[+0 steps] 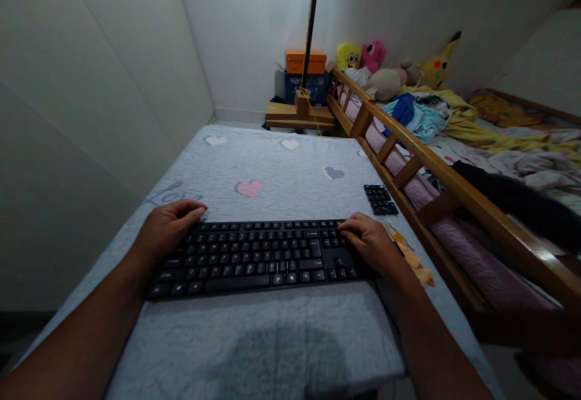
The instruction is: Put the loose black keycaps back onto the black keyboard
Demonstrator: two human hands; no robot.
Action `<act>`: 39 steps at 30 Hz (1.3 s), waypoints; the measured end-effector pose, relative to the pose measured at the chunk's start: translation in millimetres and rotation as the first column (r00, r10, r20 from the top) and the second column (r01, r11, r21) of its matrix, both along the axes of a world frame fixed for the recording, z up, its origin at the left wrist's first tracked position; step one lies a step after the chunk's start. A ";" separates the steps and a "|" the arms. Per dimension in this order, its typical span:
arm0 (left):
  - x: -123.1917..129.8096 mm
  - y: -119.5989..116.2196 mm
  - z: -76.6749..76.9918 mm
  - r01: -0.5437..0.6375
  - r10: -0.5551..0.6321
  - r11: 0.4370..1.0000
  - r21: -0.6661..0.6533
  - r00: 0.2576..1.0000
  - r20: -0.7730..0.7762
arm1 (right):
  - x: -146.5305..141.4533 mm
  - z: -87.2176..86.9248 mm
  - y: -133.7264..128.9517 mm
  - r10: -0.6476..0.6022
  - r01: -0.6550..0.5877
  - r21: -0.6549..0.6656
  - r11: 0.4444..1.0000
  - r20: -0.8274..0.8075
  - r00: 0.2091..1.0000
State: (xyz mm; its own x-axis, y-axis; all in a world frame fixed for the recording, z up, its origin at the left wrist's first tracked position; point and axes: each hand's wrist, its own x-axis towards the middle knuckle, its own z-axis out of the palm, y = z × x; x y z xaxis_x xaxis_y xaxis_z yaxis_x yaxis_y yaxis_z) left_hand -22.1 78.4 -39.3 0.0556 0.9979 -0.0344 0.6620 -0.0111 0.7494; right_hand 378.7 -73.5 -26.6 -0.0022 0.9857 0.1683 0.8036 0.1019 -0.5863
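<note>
Keyboard (254, 252), black and wide, lies flat across the cloth-covered counter (290, 158), its space bar side toward the person seated or standing at the near end; I cannot tell which. Its near left corner sits slightly lower than the right one, so it looks a touch askew.

Both hands are at it, one per end. The left hand (166, 227) curls over the far left corner, thumb and forefinger drawn close together; whether anything is between them I cannot tell from where I stand. The right hand (370, 242) comes down over the right end with its thumb and fingertips gathered at the upper keys. It may be pinching a key or only resting there; the grip is hidden. That hand also covers much of the number-pad end, so I cannot say how many keys are seated beneath it.

Apart from the keyboard, beyond the right hand, some small black keys (380, 199) lie grouped in rows near the bed rail (403, 131). Just beside the right wrist is an orange-yellow scrap (420, 270), too unclear to name.

My reading is that the step in hand is steadying the keyboard while the right fingers work at its keys. A next move there would call for a firm left hand and a light, upright fingertip grip.
</note>
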 end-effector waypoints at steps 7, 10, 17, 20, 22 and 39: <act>-2.7 3.2 -5.0 0.004 -0.003 1.000 0.011 1.000 -0.015 | -2.0 -1.0 0.9 -0.067 0.066 -0.020 0.998 -0.066 0.996; -3.3 3.4 -5.9 0.004 -0.004 1.000 0.005 1.000 -0.009 | -3.2 -0.7 1.2 -0.075 0.072 -0.034 0.997 -0.077 0.994; -3.2 3.3 -6.5 -0.007 0.007 1.000 0.003 1.000 -0.003 | -6.2 2.7 1.4 -0.101 0.096 -0.068 0.993 -0.085 0.991; -1.4 2.6 -5.5 -0.010 0.010 1.000 0.001 1.000 -0.003 | -6.7 2.9 1.6 -0.117 0.109 -0.088 0.990 -0.089 0.989; -0.3 1.7 -4.4 -0.015 0.015 1.000 0.002 1.000 -0.002 | -6.8 2.5 1.9 -0.123 0.115 -0.094 0.989 -0.091 0.988; -2.5 3.5 -7.6 -0.009 0.009 1.000 0.003 1.000 -0.009 | -7.6 3.9 5.3 -0.128 0.118 -0.114 0.986 -0.080 0.989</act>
State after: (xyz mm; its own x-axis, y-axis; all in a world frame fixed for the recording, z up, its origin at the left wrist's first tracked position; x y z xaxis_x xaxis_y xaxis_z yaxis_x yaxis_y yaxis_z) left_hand -24.7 81.8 -46.9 0.0463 0.9984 -0.0318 0.6686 -0.0073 0.7436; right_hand 371.0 -68.2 -22.7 0.1302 0.9900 0.0549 0.7518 -0.0624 -0.6565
